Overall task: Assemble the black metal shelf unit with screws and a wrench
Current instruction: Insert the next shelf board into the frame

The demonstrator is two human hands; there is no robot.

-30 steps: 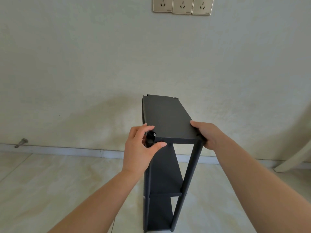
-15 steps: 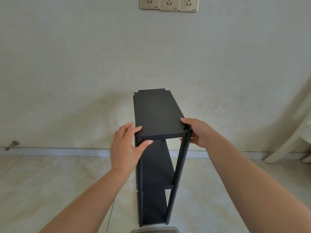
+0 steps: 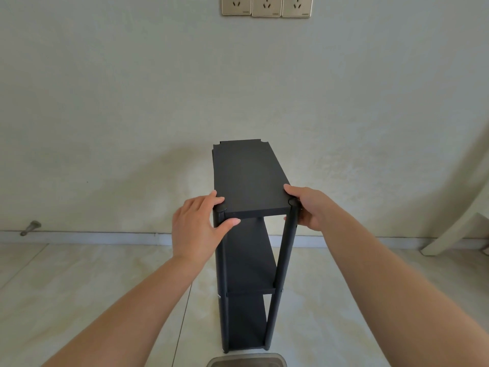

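The black shelf unit (image 3: 247, 234) is standing upright on the tiled floor (image 3: 79, 287), close to the wall (image 3: 132, 102), with its top panel (image 3: 248, 178) lying across the posts. The person's left hand (image 3: 197, 229) is resting at the near left corner, its fingers nearly straight over the top edge and the thumb lying along the front edge, not gripping. The right hand (image 3: 308, 207) is curling round the near right post (image 3: 284, 260) just under the panel, thumb on top.

The step in hand looks like seating and squaring the top panel. To do it well, the person should be pressing straight down at both near corners evenly, keeping the posts upright and checking that each corner notch is sitting flush before any screw is tightened. Leaning sideways could tip so narrow a frame. No wrench or loose screws are showing. A grey object (image 3: 246, 360) is lying at the near edge.
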